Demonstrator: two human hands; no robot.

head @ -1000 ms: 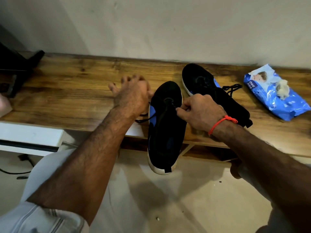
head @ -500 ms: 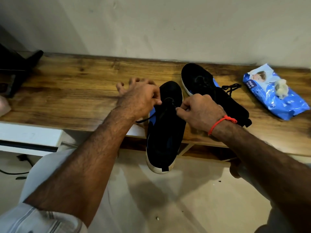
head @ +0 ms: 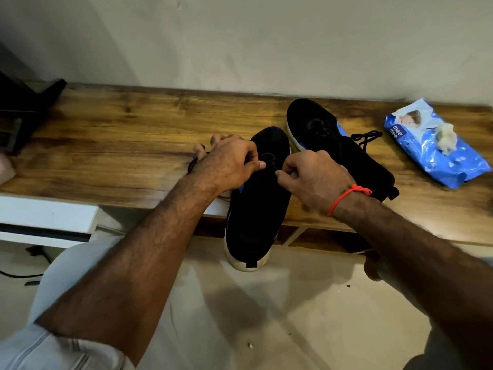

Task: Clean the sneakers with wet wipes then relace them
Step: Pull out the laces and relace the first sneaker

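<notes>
Relacing step: judged best to keep lace taut, feed tip straight through eyelet, steady shoe. Left hand pinched lace end, spare lace trailing at its far side; right hand pinched other end. Near sneaker lay between and under hands, heel overhanging wooden shelf. Second sneaker just beyond right hand, touching first one. Wipes pack well apart, right.

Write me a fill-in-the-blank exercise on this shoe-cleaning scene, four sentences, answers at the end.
1. Both hands work at the near sneaker, whose heel hangs over the ____ of the table.
2. The thread around the right hand's wrist is ____.
3. The blue wipes pack lies to the ____ of the far sneaker.
4. The left hand holds a black ____.

Answers: edge; red; right; lace
</notes>
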